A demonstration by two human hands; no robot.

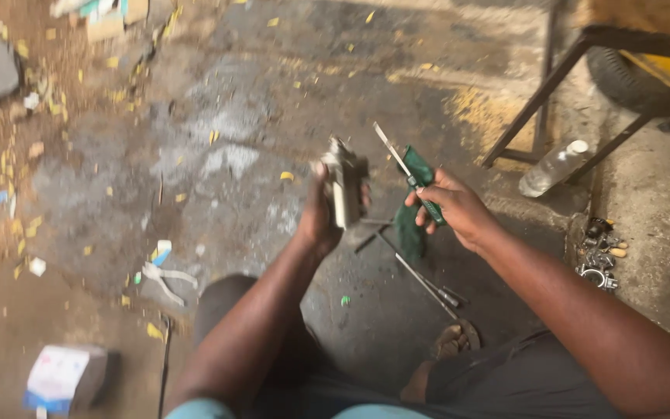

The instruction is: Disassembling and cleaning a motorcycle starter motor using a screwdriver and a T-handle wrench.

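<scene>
Over a dusty concrete floor (219, 163), the left hand (318, 217) grips a small grey metal part (344, 186) while the right hand (451, 206) holds a green-handled screwdriver (409, 172), long tools (420, 279) lying below, a plastic bottle (554, 167) nearby.

Floor left of hands open; rods (420, 277), green cloth (412, 217), bottle (554, 167) crowd right.

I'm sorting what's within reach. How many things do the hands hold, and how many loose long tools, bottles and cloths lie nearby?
Metal part in left hand: 1
Blade tool in right hand: 1
Long tools on floor: 2
Bottle: 1
Green cloth: 1
Total: 6
</scene>
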